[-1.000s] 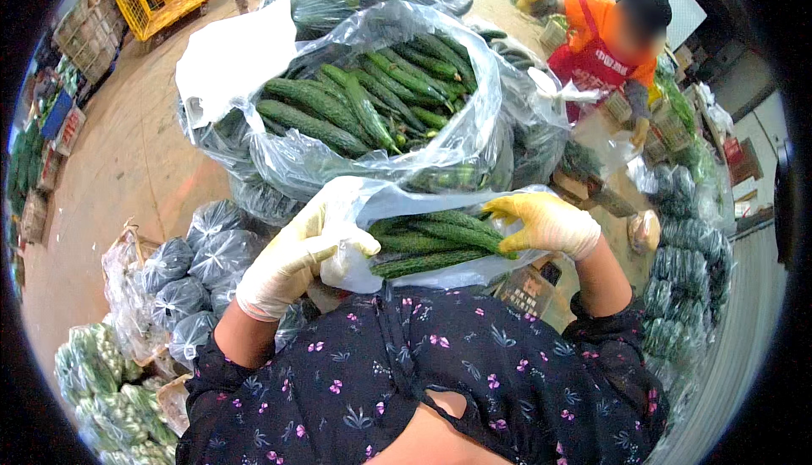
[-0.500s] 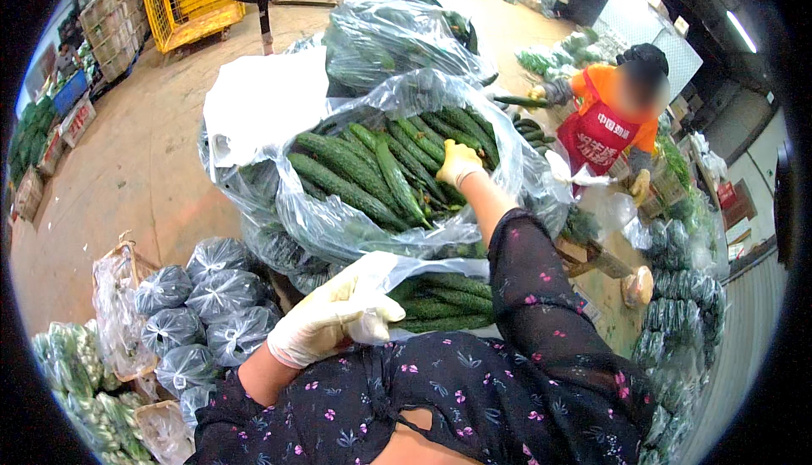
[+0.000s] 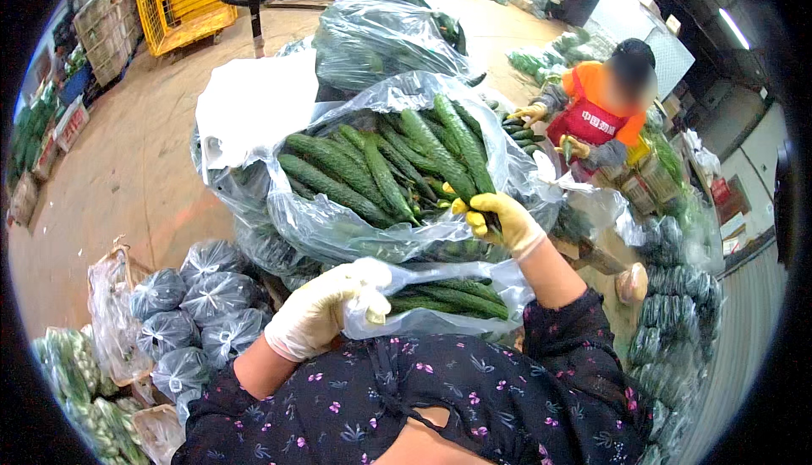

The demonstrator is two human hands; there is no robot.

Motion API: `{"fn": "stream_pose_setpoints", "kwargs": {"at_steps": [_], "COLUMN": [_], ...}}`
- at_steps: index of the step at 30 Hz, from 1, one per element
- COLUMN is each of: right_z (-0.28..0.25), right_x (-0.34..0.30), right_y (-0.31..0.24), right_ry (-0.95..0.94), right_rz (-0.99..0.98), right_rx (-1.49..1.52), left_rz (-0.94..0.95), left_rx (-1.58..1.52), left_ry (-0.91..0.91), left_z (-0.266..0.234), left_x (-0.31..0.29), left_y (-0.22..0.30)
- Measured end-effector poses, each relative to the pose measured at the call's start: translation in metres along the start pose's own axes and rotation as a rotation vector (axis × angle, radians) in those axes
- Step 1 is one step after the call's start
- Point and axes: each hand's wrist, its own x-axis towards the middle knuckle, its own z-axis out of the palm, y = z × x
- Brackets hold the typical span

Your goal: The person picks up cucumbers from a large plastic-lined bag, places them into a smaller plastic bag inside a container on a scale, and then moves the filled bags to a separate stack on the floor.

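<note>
My right hand (image 3: 510,221), in a white glove with yellow fingers, grips two long cucumbers (image 3: 467,152) by their near ends. They slant up over a large clear plastic bag (image 3: 304,237) full of cucumbers (image 3: 326,167). Closer to my body, my left hand (image 3: 315,317), gloved in white, is closed on the rim of a smaller clear bag (image 3: 406,326). Several cucumbers (image 3: 452,298) lie inside that smaller bag. A white sheet (image 3: 254,110) rests over the left side of the large bag.
Behind stands another bag of cucumbers (image 3: 381,34). A co-worker in a red apron (image 3: 588,123) handles cucumbers at the right. Filled bags (image 3: 216,292) are stacked at my left, more packed bags (image 3: 677,296) at my right. A yellow cage cart (image 3: 182,8) stands at the far left.
My right hand has drawn back toward me, lifting two cucumbers from the pile. My left hand still holds the smaller bag, which gapes wider. The co-worker's arms have shifted.
</note>
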Motion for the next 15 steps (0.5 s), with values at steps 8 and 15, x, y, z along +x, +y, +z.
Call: {"fn": "stream_pose_setpoints", "kwargs": {"at_steps": [8, 15], "right_z": [0.032, -0.01], "right_x": [-0.072, -0.108], "right_y": [0.06, 0.075], "right_ry": [-0.138, -0.037], "right_rz": [-0.08, 0.168], "right_rx": [-0.307, -1.528], "left_rz": [0.136, 0.132], "left_rx": [-0.066, -0.149], "left_ry": [-0.126, -0.179], "left_z": [0.023, 0.004], "left_x": [0.008, 0.001], "left_y": [0.007, 0.003]}}
